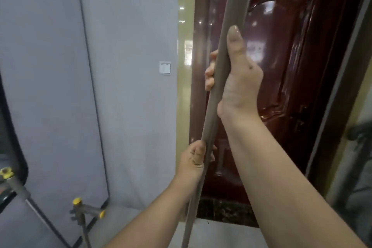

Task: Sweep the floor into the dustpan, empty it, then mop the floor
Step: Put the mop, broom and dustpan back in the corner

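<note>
We've got both hands on a long grey-brown plastic pole [218, 78], which runs nearly upright through the middle of the view, leaning a bit right toward the top. Our right hand [235, 78] sits higher up, fingers [209, 75] curled round the pole and thumb laid straight along it. Our left hand [194, 160] grips lower down, fingers wrapped tight. Just behind is a glossy dark red-brown panelled door [291, 66]. On the far left there's a grey fabric-covered wall [60, 66] with a white light switch [165, 67]. Near left, two metal stands with yellow knobs [88, 210].
</note>
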`<control>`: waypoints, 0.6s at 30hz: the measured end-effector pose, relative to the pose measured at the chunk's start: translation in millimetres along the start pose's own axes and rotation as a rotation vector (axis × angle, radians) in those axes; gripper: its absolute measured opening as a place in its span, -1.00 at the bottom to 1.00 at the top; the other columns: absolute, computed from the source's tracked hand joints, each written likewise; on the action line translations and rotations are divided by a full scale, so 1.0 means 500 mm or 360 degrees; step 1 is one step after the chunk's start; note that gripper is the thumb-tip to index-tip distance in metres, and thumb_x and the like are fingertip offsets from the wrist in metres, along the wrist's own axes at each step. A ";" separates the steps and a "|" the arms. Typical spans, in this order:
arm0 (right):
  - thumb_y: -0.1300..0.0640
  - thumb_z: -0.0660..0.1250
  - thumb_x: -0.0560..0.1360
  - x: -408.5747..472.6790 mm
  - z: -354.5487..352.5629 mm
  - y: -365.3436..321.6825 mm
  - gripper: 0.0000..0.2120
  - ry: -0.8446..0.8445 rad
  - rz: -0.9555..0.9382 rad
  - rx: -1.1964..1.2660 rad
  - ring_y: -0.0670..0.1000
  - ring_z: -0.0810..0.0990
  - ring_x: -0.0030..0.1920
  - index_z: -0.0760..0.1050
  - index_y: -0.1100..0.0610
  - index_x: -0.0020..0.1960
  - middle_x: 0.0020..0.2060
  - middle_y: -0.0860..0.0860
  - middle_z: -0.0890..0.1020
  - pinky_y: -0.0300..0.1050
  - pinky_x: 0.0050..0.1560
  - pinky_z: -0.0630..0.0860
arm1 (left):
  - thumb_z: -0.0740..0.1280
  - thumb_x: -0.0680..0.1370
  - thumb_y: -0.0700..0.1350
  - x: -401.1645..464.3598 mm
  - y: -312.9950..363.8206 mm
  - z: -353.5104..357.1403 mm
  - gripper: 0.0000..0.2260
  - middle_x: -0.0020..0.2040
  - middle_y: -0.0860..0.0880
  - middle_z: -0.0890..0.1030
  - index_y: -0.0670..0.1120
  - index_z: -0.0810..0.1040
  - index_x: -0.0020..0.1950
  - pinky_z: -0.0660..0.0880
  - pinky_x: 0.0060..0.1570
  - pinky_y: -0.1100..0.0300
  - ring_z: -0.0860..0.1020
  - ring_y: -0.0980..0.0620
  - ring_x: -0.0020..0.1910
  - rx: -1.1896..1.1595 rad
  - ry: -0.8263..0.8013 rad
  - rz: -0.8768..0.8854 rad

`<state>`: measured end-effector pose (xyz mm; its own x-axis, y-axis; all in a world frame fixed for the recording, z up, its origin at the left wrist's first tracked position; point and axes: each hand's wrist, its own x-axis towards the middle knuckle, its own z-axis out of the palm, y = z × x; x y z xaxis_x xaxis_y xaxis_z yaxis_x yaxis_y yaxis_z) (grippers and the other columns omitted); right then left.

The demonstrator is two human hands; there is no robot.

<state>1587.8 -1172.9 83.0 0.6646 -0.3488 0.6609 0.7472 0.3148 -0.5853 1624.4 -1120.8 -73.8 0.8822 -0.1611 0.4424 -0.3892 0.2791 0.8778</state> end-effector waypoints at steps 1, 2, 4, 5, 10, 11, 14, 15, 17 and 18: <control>-0.06 0.37 0.41 0.026 -0.010 0.021 -0.67 0.0002 0.0037 0.0016 -0.06 0.43 -0.61 0.53 0.09 -0.45 -0.60 -0.01 0.49 -0.31 -0.58 0.38 | 0.22 -0.03 0.61 0.029 -0.013 0.006 -0.23 -0.40 -0.06 0.52 -0.07 0.51 -0.30 0.44 -0.20 0.16 0.50 0.00 -0.34 0.0023 0.0017 -0.0006; -0.06 0.38 0.38 0.061 -0.017 0.046 -0.68 -0.0003 0.0076 0.0026 -0.06 0.43 -0.61 0.53 0.10 -0.45 -0.61 0.00 0.49 -0.31 -0.59 0.38 | 0.22 -0.03 0.61 0.063 -0.025 0.008 -0.24 -0.40 -0.04 0.52 -0.06 0.52 -0.30 0.44 -0.20 0.16 0.51 0.03 -0.35 0.0033 0.0052 -0.0015; -0.06 0.39 0.35 0.121 -0.022 0.086 -0.69 -0.0029 0.0118 0.0048 -0.06 0.42 -0.63 0.52 0.11 -0.45 -0.62 0.01 0.49 -0.32 -0.59 0.37 | 0.24 0.00 0.59 0.131 -0.053 0.006 -0.26 -0.38 -0.03 0.54 -0.06 0.54 -0.28 0.44 -0.20 0.18 0.52 0.07 -0.35 0.0025 0.0121 -0.0079; -0.06 0.39 0.35 0.147 -0.026 0.108 -0.69 -0.0036 0.0136 0.0048 -0.06 0.42 -0.63 0.52 0.12 -0.46 -0.62 0.01 0.49 -0.32 -0.59 0.37 | 0.24 0.08 0.56 0.160 -0.066 0.002 -0.30 -0.39 -0.01 0.55 -0.07 0.55 -0.27 0.45 -0.20 0.18 0.52 0.10 -0.36 0.0028 0.0139 -0.0101; -0.08 0.41 0.32 0.270 -0.046 0.241 -0.65 -0.0029 0.0170 0.0088 -0.07 0.42 -0.64 0.54 0.09 -0.54 -0.61 0.02 0.49 -0.33 -0.60 0.37 | 0.13 0.36 0.16 0.315 -0.144 -0.033 -0.59 -0.45 -0.02 0.51 -0.18 0.50 -0.27 0.40 -0.25 0.18 0.47 0.08 -0.40 0.0075 0.0155 -0.0105; -0.09 0.41 0.31 0.293 -0.045 0.273 -0.64 -0.0020 0.0173 0.0086 -0.07 0.42 -0.64 0.54 0.09 -0.56 -0.61 0.02 0.49 -0.32 -0.60 0.36 | 0.13 0.36 0.16 0.347 -0.162 -0.048 -0.58 -0.39 -0.11 0.47 -0.22 0.47 -0.22 0.37 -0.23 0.17 0.44 0.01 -0.34 0.0080 0.0168 -0.0091; -0.09 0.42 0.31 0.355 -0.016 0.382 -0.66 -0.0016 0.0200 0.0089 -0.05 0.41 -0.64 0.53 0.10 -0.51 -0.61 0.03 0.48 -0.32 -0.59 0.35 | 0.12 0.47 0.08 0.444 -0.211 -0.119 -0.63 -0.47 0.02 0.50 -0.21 0.49 -0.23 0.41 -0.32 0.30 0.47 0.14 -0.41 0.0049 0.0181 -0.0087; -0.08 0.43 0.32 0.380 0.005 0.427 -0.68 -0.0026 0.0219 0.0091 -0.05 0.41 -0.63 0.52 0.10 -0.48 -0.60 0.03 0.48 -0.32 -0.59 0.36 | 0.10 0.52 0.02 0.486 -0.229 -0.153 -0.66 -0.51 0.07 0.51 -0.18 0.51 -0.24 0.42 -0.36 0.38 0.47 0.21 -0.46 0.0046 0.0195 -0.0089; -0.07 0.43 0.35 0.413 0.031 0.485 -0.67 -0.0032 0.0259 0.0080 -0.05 0.42 -0.63 0.52 0.12 -0.45 -0.60 0.03 0.49 -0.32 -0.58 0.36 | 0.09 0.55 -0.01 0.537 -0.246 -0.200 -0.68 -0.54 0.07 0.50 -0.13 0.53 -0.24 0.41 -0.38 0.43 0.46 0.25 -0.50 0.0066 0.0192 -0.0099; -0.07 0.43 0.36 0.436 0.049 0.520 -0.67 -0.0036 0.0268 0.0084 -0.05 0.41 -0.63 0.51 0.12 -0.44 -0.60 0.03 0.48 -0.31 -0.59 0.36 | 0.11 0.52 0.03 0.567 -0.252 -0.228 -0.68 -0.54 0.07 0.50 -0.12 0.53 -0.24 0.41 -0.39 0.44 0.46 0.24 -0.50 0.0071 0.0196 -0.0090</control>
<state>1926.8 -1145.5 86.0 0.7798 -0.2673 0.5661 0.6235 0.4134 -0.6636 1953.7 -1093.7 -80.2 0.9278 -0.0573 0.3685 -0.3469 0.2300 0.9092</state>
